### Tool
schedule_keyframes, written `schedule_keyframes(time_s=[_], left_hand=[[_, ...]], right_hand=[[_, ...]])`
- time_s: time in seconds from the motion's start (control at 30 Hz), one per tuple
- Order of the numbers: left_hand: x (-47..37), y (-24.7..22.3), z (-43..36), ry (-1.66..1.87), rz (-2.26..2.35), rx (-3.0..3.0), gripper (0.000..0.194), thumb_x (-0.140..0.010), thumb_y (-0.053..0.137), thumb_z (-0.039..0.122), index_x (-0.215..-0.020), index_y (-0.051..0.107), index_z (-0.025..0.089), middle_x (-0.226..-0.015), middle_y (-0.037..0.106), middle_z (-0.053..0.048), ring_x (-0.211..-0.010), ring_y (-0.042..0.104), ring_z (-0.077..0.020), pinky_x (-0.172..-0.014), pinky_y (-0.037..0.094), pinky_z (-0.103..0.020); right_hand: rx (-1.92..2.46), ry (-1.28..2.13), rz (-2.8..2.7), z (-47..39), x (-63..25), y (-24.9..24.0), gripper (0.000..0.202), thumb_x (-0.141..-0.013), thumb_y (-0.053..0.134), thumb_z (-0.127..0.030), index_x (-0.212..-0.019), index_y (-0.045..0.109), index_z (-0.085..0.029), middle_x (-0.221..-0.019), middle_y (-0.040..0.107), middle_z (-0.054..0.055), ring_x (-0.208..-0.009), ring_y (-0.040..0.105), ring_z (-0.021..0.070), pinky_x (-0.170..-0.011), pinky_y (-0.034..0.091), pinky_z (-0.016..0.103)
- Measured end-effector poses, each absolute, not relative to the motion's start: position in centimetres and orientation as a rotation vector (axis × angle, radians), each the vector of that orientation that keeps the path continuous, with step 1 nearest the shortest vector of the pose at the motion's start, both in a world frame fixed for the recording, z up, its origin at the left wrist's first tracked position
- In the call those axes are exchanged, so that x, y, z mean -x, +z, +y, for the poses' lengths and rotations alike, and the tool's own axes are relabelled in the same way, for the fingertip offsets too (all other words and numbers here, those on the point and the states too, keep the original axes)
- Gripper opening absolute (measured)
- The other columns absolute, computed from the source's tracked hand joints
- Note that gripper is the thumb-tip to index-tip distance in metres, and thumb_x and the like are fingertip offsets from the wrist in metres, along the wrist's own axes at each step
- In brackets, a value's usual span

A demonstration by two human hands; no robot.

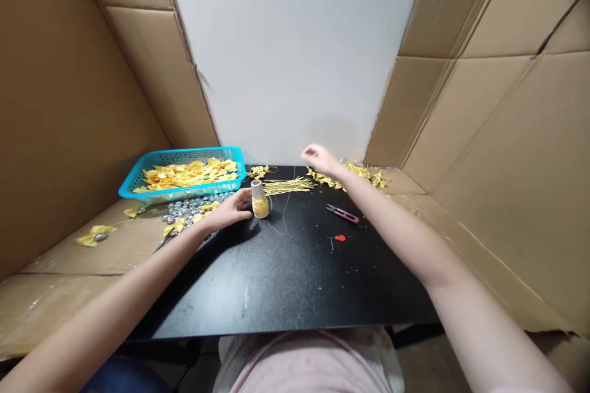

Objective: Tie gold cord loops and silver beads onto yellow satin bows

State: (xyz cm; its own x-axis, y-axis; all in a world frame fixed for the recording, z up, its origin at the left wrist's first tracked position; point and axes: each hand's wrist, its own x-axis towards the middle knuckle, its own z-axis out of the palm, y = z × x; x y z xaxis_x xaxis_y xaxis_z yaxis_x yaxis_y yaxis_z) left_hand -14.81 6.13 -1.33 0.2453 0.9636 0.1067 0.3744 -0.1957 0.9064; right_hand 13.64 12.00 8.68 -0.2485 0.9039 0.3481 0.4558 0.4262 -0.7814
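Observation:
My left hand (228,212) is at the left side of an upright cone of yellow thread (260,206), its thumb and fingers curved against it. Bare grey core shows at the cone's top. A fine thread (286,212) loops from the cone onto the black table and rises toward my right hand (320,159). That hand is raised near the back wall, slightly blurred, with its fingers pinched together on what looks like the thread. Behind the cone lies a bundle of thin yellow strips (290,185).
A blue basket (182,193) of yellow fabric bows stands back left, with shiny silver beads (184,209) before it. More yellow bows (325,180) lie under my right forearm. Pink thread snips (342,214), a red piece (340,237) and a needle-like pin (331,244) lie right of centre. Cardboard walls flank the table.

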Motion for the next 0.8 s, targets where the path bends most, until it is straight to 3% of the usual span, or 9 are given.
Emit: schedule_keyframes(time_s=[0.03,0.13,0.23,0.33,0.47,0.67,0.8], left_hand=[[14.4,-1.8,6.0,0.928,1.213,-1.769,0.065,-0.054,0.078,0.036,-0.113,0.058,0.020,-0.128,0.061,-0.013,-0.120,0.056,-0.0345,-0.102,0.045,-0.048],[13.0,-2.1,5.9,0.968,1.176,-1.850,0.058,-0.060,0.077,0.046,-0.107,0.060,0.016,-0.116,0.067,-0.013,-0.110,0.062,-0.0335,-0.099,0.046,-0.048],[12.2,-1.4,5.5,0.988,1.235,-1.986,0.049,-0.066,0.072,0.049,-0.100,0.062,0.015,-0.102,0.070,-0.010,-0.097,0.065,-0.0298,-0.092,0.050,-0.044],[12.4,-0.1,4.6,1.009,1.355,-2.169,0.046,-0.071,0.067,0.049,-0.102,0.062,0.016,-0.100,0.068,-0.008,-0.091,0.064,-0.0263,-0.084,0.051,-0.038],[12.8,2.7,3.7,0.953,1.445,-2.440,0.042,-0.077,0.060,0.049,-0.105,0.061,0.017,-0.096,0.064,-0.006,-0.085,0.060,-0.0235,-0.079,0.047,-0.034],[12.5,7.8,4.2,0.985,1.567,-2.634,0.036,-0.079,0.054,0.042,-0.104,0.061,0.017,-0.091,0.059,-0.006,-0.085,0.057,-0.0226,-0.078,0.045,-0.033],[13.0,10.5,5.2,1.065,1.731,-2.668,0.035,-0.076,0.056,0.041,-0.102,0.063,0.017,-0.092,0.057,-0.008,-0.084,0.058,-0.0241,-0.079,0.046,-0.036]], right_hand=[[1.123,0.757,-1.974,10.5,-12.6,6.9,0.009,-0.078,0.065,-0.022,-0.076,0.058,-0.018,-0.083,0.063,0.003,-0.079,0.057,0.0166,-0.081,0.045,0.034],[1.088,0.765,-2.204,6.7,-8.6,2.6,0.024,-0.074,0.072,-0.033,-0.088,0.060,-0.018,-0.098,0.066,0.008,-0.086,0.060,0.0213,-0.076,0.046,0.033],[1.243,0.663,-2.226,5.0,-6.0,1.1,0.022,-0.085,0.060,-0.040,-0.085,0.060,-0.018,-0.093,0.067,0.009,-0.081,0.060,0.0230,-0.070,0.043,0.034],[1.184,0.630,-2.200,4.5,-6.8,1.4,0.026,-0.092,0.048,-0.032,-0.072,0.057,-0.018,-0.077,0.064,0.004,-0.072,0.056,0.0175,-0.067,0.039,0.029],[1.036,0.869,-2.123,2.6,-11.8,2.3,0.030,-0.090,0.050,-0.027,-0.062,0.052,-0.017,-0.060,0.055,-0.002,-0.059,0.048,0.0111,-0.062,0.037,0.024],[1.041,1.041,-2.151,-2.6,-18.7,1.9,0.028,-0.088,0.051,-0.029,-0.064,0.052,-0.016,-0.061,0.053,-0.003,-0.058,0.046,0.0095,-0.060,0.036,0.023],[1.083,1.056,-2.478,-5.3,-21.8,1.7,0.024,-0.087,0.054,-0.026,-0.065,0.055,-0.016,-0.064,0.056,-0.001,-0.061,0.050,0.0113,-0.062,0.040,0.024]])
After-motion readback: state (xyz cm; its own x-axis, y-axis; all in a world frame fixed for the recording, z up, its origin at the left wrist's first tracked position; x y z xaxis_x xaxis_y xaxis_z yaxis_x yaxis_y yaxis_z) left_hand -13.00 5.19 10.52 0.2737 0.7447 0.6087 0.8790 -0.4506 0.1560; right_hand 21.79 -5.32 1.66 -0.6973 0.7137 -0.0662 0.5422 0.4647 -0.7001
